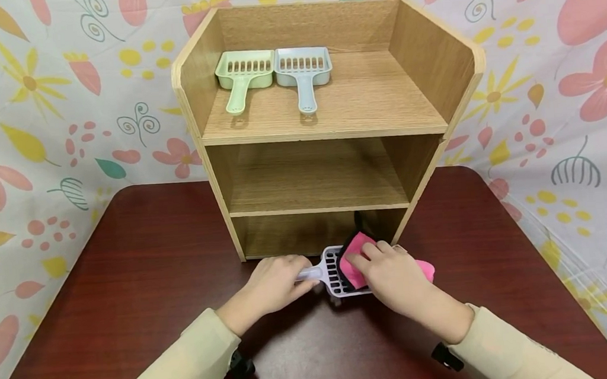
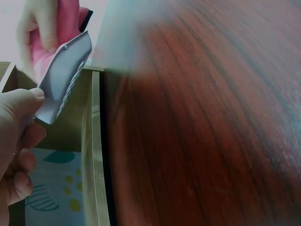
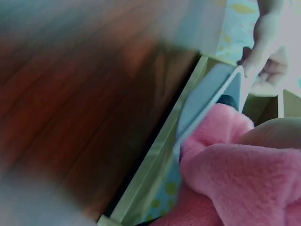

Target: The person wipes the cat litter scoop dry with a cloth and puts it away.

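My left hand (image 1: 274, 281) grips the handle of a lavender litter scoop (image 1: 332, 275) just above the table, in front of the wooden shelf. The scoop's slotted head points right. With my right hand (image 1: 400, 278) I hold a fluffy pink cloth (image 1: 356, 264) with black edging against the inside of that head. Part of the scoop is hidden under cloth and fingers. In the left wrist view, thumb and fingers close round the handle end of the scoop (image 2: 63, 82). The right wrist view has the bunched cloth (image 3: 235, 179) over the scoop's rim.
A three-level wooden shelf (image 1: 325, 129) stands at the back of the dark red table (image 1: 144, 273). On its top level, a green litter scoop (image 1: 239, 90) and a blue litter scoop (image 1: 305, 88) lie side by side at the left. A patterned curtain (image 1: 75, 82) hangs behind.
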`<control>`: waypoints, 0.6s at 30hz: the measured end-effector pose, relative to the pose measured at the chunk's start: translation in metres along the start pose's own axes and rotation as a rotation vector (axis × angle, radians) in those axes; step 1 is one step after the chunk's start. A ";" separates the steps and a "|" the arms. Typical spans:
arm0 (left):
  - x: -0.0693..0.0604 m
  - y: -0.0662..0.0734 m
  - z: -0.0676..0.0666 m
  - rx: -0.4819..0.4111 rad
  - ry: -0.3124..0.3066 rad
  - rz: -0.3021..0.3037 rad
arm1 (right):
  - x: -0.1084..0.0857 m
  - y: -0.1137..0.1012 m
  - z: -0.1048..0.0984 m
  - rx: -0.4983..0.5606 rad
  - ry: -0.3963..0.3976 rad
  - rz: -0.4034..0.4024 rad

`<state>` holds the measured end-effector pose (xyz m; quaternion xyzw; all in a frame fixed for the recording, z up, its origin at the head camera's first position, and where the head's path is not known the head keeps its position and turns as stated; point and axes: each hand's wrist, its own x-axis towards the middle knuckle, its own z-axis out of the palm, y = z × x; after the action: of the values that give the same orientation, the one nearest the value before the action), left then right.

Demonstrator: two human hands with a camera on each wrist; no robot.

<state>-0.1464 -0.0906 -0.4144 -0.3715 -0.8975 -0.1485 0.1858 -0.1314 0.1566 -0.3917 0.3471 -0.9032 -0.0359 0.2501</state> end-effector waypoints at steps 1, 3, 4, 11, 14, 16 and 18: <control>0.001 0.001 0.000 -0.013 0.009 0.005 | 0.001 -0.002 0.000 0.016 0.021 -0.009; 0.001 0.002 0.001 -0.026 0.030 0.020 | 0.003 -0.006 0.000 0.039 0.054 -0.026; 0.002 0.003 0.002 -0.030 0.044 0.029 | 0.004 -0.008 -0.001 0.048 0.056 -0.032; 0.001 0.003 -0.001 -0.003 0.081 0.067 | 0.003 -0.004 -0.001 0.050 0.034 -0.018; 0.002 0.003 -0.002 0.005 0.080 0.070 | 0.000 0.001 -0.001 0.057 0.010 0.014; 0.001 0.002 -0.003 0.005 0.081 0.064 | -0.003 0.005 -0.003 0.076 -0.005 0.044; 0.000 0.001 -0.003 0.004 0.080 0.056 | -0.007 0.009 -0.005 0.110 -0.018 0.078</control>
<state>-0.1448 -0.0910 -0.4121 -0.3899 -0.8789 -0.1562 0.2262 -0.1302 0.1685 -0.3885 0.3246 -0.9188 0.0203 0.2235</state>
